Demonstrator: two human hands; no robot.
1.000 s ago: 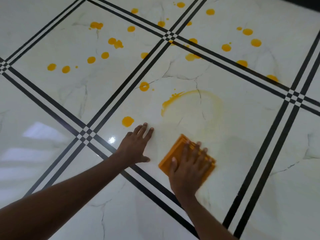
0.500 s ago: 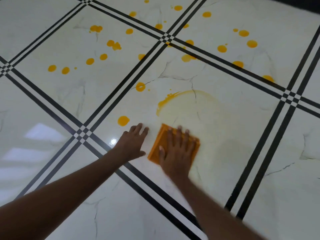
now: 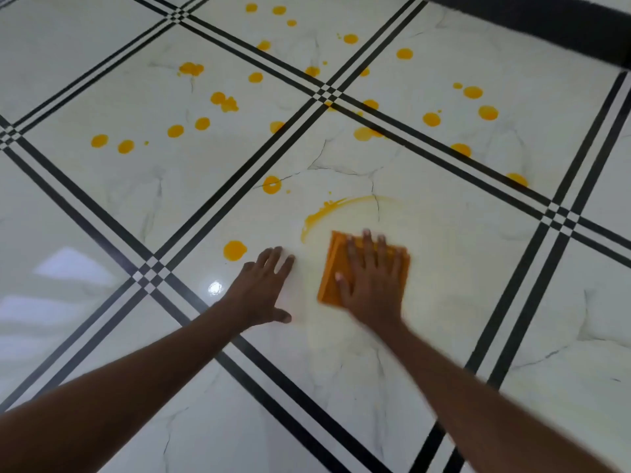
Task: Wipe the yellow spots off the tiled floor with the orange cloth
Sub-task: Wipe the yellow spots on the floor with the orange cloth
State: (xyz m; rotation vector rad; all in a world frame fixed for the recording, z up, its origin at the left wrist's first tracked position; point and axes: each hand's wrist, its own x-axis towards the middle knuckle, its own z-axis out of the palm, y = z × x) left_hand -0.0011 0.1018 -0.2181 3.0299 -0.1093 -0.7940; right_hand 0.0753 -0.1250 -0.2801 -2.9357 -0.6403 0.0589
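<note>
2 hands (image 3: 263,288), 1 orange cloth (image 3: 329,268), approx. 30 yellow spots (image 3: 235,250), 1 smear arc (image 3: 327,208).

Bright, glossy floor (image 3: 102,336) glare (right hand (image 3: 370,288) motion-blurred).

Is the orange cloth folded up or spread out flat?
Folded: the orange cloth is a thick pad with layered edges under the right hand.
</note>
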